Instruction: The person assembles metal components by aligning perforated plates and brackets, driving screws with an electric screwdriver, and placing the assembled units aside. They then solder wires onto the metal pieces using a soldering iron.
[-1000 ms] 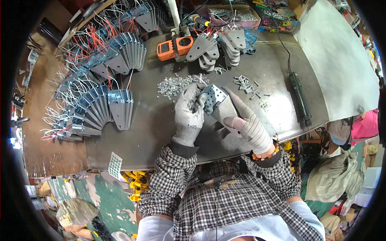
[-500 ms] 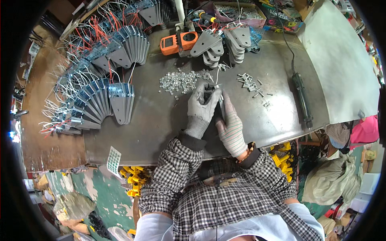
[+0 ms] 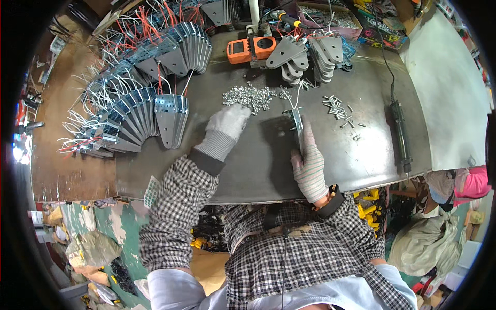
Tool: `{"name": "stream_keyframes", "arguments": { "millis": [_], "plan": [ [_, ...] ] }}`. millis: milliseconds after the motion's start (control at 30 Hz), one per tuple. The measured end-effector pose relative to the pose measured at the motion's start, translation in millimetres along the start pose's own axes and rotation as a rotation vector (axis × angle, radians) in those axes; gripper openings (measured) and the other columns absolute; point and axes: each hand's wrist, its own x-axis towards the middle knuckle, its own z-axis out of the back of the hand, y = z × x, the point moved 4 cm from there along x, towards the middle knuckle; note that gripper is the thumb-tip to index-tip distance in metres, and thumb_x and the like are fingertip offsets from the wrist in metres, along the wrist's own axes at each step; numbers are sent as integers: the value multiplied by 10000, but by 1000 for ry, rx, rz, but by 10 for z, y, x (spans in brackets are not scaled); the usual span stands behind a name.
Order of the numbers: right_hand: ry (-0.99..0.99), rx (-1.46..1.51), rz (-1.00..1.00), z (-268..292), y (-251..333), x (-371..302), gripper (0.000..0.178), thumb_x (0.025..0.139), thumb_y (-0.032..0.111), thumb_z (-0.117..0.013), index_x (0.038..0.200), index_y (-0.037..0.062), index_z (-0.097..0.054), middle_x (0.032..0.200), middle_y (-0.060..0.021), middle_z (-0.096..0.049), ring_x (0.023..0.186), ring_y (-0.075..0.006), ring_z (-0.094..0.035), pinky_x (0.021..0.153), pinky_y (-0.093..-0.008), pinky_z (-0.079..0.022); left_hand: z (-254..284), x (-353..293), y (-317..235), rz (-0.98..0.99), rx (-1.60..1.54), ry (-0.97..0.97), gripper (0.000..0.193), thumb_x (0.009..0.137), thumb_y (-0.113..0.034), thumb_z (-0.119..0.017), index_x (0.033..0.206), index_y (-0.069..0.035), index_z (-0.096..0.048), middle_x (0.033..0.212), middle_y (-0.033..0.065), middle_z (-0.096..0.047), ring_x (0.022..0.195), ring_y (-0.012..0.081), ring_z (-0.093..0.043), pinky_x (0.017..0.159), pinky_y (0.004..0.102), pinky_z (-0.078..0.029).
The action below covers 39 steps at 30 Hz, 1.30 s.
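L hand is off the metal bracket now & over at the near edge of the nut pile (fingertips hidden, so idk if it's got one). R hand has the bracket solo, edge-on vs holed face showing 1 sec ago. L sleeve also covers some of the dotted sheet now.

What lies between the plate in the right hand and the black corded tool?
In the head view: fingers of the right hand beside the plate, then loose silver screws on the metal tabletop, before the black corded tool.
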Motion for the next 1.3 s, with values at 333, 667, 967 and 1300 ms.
{"name": "stream_keyframes", "arguments": {
  "millis": [333,667,967,1300],
  "plan": [
    [-12,20,-36,37,-25,4,820,723,-151,-512,1485,48,-285,1305,-278,-497,1155,-447,-536,950,-383,-470,80,238,12,138,-102,391,214,935,-221,-449,896,-86,-611,806,93,-631,716,242,-635,642,353,-510],
    [-43,49,3,-3,41,12,793,697,-142,-519,1449,45,-355,1284,-280,-507,1183,-451,-511,976,-404,-463,-432,-125,-482,106,-1447,-147,121,883,-16,-605,1002,0,-589,773,0,-591,663,38,-532,624,185,-441],
    [-44,-9,-9,41,55,27,811,677,-138,-524,1448,47,-357,1284,-270,-511,1199,-443,-504,1002,-409,-450,-425,-151,-991,235,-1753,-484,158,891,43,-618,1044,17,-588,924,-9,-587,807,32,-515,738,173,-434],
    [-17,3,-42,72,32,8,865,670,-151,-503,1484,44,-283,1370,-268,-468,1289,-398,-465,1061,-387,-397,-315,-173,-1023,201,-1265,-574,200,885,10,-641,1083,8,-612,1009,51,-637,903,110,-600,810,249,-490]
  ]
}}
